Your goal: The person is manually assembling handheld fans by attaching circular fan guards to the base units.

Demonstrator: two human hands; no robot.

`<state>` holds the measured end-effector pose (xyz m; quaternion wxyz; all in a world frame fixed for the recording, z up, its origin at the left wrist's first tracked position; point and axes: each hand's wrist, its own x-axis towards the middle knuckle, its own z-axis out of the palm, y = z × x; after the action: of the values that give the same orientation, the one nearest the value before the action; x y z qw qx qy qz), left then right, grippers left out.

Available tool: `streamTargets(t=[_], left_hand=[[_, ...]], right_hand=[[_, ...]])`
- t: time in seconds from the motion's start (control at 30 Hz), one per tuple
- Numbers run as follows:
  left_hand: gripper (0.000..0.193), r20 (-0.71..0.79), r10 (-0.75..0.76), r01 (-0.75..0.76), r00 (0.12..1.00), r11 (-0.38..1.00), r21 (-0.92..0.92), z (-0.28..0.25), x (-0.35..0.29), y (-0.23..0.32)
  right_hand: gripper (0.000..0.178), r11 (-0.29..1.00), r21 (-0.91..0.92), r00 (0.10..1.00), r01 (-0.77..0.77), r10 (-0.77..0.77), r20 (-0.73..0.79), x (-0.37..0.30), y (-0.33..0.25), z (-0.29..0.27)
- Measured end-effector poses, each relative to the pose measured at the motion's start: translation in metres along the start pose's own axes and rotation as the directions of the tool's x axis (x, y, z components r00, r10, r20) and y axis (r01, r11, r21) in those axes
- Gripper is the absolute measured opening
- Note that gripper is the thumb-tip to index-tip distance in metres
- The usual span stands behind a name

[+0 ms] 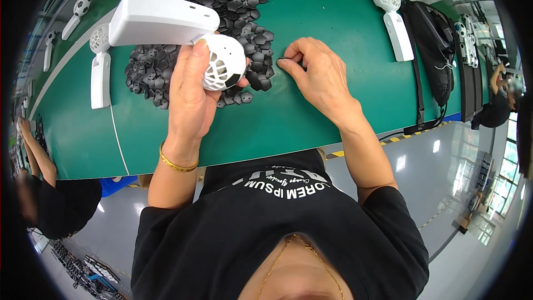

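the left hand point(191, 91) grips a white device point(183, 22) by its ball end, most fingers hidden behind; to its right, the right hand point(322, 75) curls narrowly, whether holding anything i cannot tell. black pieces point(239, 0) heap on the green bench point(277, 128). white lettering point(294, 189) crosses the shirt point(277, 239).

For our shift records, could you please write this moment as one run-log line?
left hand: holds white ball-headed device | right hand: apparently pinches dark piece | black pieces: heaped on green table
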<state>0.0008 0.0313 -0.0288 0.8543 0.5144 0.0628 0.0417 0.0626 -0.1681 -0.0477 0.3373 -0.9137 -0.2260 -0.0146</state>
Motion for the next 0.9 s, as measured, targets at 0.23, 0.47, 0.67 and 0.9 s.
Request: streamTargets(t=[0.23,0.47,0.67,0.9], left_hand=[[0.043,0.010,-0.062,0.062,0.998,0.998,-0.009,0.005,0.000,0.000],[0.048,0.045,-0.062,0.061,0.997,0.998,0.034,0.005,-0.003,-0.003],[0.050,0.075,-0.057,0.051,0.996,0.995,0.081,0.006,-0.005,-0.002],[0.050,0.095,-0.045,0.033,0.994,0.991,0.132,0.008,-0.005,-0.003]], right_hand=[[0.008,0.740,0.629,0.967,-0.240,0.126,0.220,0.003,-0.024,-0.014],[0.008,0.663,0.748,0.987,-0.023,-0.104,0.123,0.005,-0.051,-0.019],[0.009,0.619,0.775,0.971,-0.126,-0.081,0.223,0.018,-0.051,-0.023],[0.010,0.601,0.782,0.956,-0.164,-0.101,0.277,0.021,-0.047,-0.021]])
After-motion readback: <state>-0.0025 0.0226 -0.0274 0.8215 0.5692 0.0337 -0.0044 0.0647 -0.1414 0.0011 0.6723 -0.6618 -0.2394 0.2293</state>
